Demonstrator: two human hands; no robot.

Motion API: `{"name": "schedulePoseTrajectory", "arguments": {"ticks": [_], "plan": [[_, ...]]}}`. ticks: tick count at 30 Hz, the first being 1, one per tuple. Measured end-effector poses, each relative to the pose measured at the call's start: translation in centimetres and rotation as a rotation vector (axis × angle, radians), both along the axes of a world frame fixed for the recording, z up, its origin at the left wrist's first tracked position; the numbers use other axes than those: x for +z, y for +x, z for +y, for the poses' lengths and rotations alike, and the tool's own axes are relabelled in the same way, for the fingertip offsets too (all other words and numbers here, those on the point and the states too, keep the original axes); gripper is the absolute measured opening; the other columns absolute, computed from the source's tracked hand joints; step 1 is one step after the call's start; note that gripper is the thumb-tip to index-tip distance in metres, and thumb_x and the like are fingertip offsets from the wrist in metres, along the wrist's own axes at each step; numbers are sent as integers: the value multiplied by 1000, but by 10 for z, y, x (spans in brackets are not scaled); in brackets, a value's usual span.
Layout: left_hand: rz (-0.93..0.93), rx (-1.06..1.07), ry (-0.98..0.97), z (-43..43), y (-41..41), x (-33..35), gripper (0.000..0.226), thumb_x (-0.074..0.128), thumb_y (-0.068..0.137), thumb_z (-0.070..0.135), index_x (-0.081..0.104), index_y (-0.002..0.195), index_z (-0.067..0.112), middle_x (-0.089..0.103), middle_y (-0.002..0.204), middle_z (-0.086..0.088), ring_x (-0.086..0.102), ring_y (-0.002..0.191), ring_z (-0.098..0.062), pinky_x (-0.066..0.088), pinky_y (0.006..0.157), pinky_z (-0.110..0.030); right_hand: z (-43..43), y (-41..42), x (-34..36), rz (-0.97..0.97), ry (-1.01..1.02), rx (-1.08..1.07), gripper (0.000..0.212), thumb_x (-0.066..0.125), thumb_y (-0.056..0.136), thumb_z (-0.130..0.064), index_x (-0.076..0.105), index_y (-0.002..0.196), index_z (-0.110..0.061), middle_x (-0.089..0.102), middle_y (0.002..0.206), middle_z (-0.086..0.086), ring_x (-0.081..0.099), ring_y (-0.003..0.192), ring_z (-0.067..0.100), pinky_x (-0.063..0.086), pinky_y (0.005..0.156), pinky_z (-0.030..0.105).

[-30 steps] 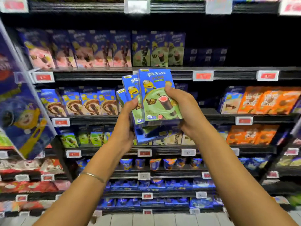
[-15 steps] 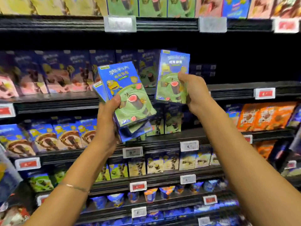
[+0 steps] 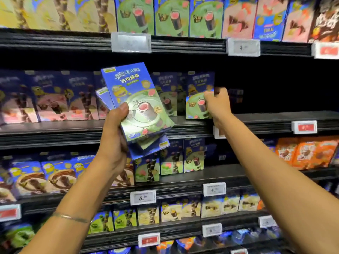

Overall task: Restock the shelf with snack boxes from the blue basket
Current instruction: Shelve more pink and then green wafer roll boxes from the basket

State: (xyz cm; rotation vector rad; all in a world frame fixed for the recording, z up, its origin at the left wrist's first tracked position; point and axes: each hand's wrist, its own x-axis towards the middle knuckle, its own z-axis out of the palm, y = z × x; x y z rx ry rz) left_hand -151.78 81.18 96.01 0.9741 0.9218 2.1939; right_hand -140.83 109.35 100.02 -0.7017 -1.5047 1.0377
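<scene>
Head cam: my right hand (image 3: 217,104) grips one upright box (image 3: 195,107) at the shelf (image 3: 266,119), while my left hand (image 3: 115,132) clutches the tilted stack (image 3: 139,107).

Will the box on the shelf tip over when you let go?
Probably not: the box stands upright on the shelf. Looks tall and thin, so a nudge might tip it. Likely light: the right hand grips it alone.

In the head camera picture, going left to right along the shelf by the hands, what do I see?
pink snack boxes → stack of green boxes gripped by the left hand → standing green boxes → single green box → right hand gripping it → dark gap → red price tag
</scene>
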Motion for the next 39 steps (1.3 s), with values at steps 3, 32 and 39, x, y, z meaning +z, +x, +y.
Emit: {"name": "schedulePoseTrajectory", "arguments": {"ticks": [3, 32, 39], "plan": [[6, 19, -6, 8, 8, 4, 35, 51, 97, 43, 82, 106, 28, 80, 115, -6, 79, 98, -28, 65, 73, -55, 18, -7, -1, -145, 72, -37, 18, 58, 97, -18, 52, 113, -13, 58, 103, 1, 56, 85, 13, 43, 66, 19], [120, 125, -20, 36, 8, 21, 33, 55, 93, 41, 80, 109, 26, 80, 116, -6, 79, 101, -23, 63, 73, -32, 38, -27, 3, -307, 9, -21, 15, 59, 85, -12, 52, 98, -9, 57, 101, 16, 55, 84, 28, 40, 56, 29], [122, 114, -24, 36, 7, 19, 33, 56, 94, 41, 80, 110, 26, 79, 118, -6, 78, 102, -24, 63, 75, -33, 24, -19, 1, -229, -13, 39, 22, 65, 87, -18, 44, 84, -20, 55, 94, 6, 53, 84, 24, 48, 65, 36]]}}
